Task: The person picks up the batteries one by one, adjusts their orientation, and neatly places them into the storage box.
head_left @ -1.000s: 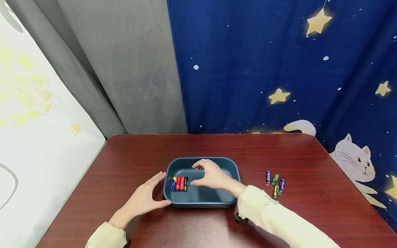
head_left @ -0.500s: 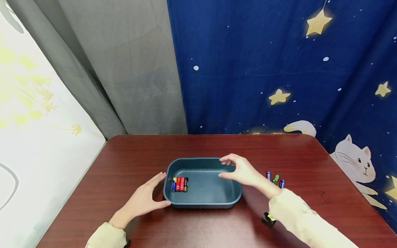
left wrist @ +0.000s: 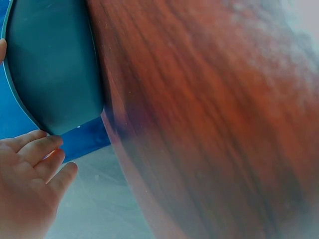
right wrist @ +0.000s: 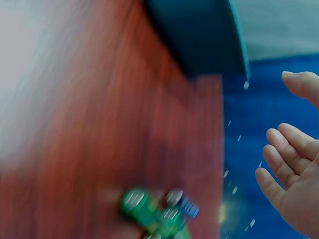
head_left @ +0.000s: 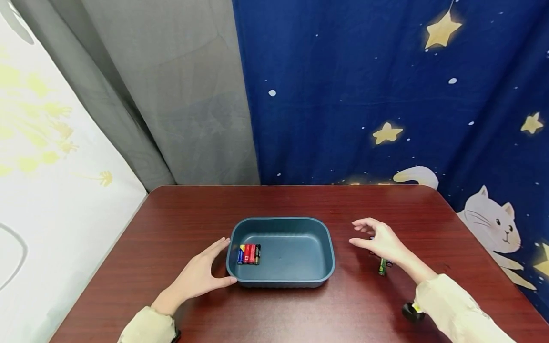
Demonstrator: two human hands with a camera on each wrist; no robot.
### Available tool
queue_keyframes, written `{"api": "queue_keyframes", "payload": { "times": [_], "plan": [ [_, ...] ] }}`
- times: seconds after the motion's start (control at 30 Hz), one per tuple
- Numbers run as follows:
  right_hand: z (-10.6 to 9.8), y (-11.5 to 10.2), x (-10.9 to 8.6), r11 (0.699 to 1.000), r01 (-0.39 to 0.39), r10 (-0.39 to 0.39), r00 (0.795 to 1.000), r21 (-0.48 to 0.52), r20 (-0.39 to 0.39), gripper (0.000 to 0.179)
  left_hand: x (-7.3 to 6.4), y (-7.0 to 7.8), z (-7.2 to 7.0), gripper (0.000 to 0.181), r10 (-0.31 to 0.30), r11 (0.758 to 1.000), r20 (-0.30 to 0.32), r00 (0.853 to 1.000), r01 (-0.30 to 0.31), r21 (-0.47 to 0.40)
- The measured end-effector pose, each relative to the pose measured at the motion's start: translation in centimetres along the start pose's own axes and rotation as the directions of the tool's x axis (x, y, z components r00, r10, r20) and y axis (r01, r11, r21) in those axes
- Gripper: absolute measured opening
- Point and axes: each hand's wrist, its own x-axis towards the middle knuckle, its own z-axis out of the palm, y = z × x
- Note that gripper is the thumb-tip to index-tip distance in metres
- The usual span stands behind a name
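1. Right hand [head_left: 381, 241], digits apart, partly hides loose batteries [head_left: 382, 267], head view's lower right; left hand [head_left: 196, 275], also spread, touches the tray [head_left: 291, 257], lower centre, more batteries [head_left: 249, 254] inside.
2. Left wrist: tray, upper left.
3. Right wrist: loose batteries, bottom centre.

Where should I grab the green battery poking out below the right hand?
Probably pinch the green battery from above, across its round sides, towards its near end: it lies flat, that end sticks out, and a blue battery sits close beside its far part.
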Motion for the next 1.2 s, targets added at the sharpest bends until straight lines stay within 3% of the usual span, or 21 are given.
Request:
{"api": "queue_keyframes", "payload": {
  "times": [0.2, 0.37, 0.53, 0.73, 1.2],
  "plan": [
    [-1.0, 3.6, -0.9, 0.996, -0.082, 0.081, 0.997, -0.045, -0.019, 0.046, 0.0, 0.0, 0.1, 0.092, -0.001, 1.000, -0.001, 1.000, 0.001, 0.001],
    [-1.2, 5.7, -1.4, 0.992, -0.100, 0.097, 0.994, -0.082, -0.042, 0.046, 0.0, 0.0, 0.1, 0.092, -0.002, 1.000, -0.001, 1.000, 0.002, -0.001],
    [-1.2, 6.9, -1.6, 0.990, -0.075, 0.067, 0.996, -0.121, -0.066, 0.047, -0.1, 0.0, 0.1, 0.092, -0.005, 1.000, -0.005, 1.000, 0.005, -0.004],
    [-0.9, 7.6, -1.7, 0.976, -0.026, 0.018, 0.999, -0.214, -0.038, 0.048, 0.0, 0.0, 0.0, 0.091, -0.003, 1.000, -0.003, 1.000, 0.003, -0.002],
    [-0.4, 8.8, -1.6, 0.963, 0.043, -0.050, 0.999, -0.266, -0.021, 0.046, 0.1, 0.0, 0.1, 0.092, -0.009, 1.000, 0.000, 1.000, 0.009, -0.005]
  ]
}}
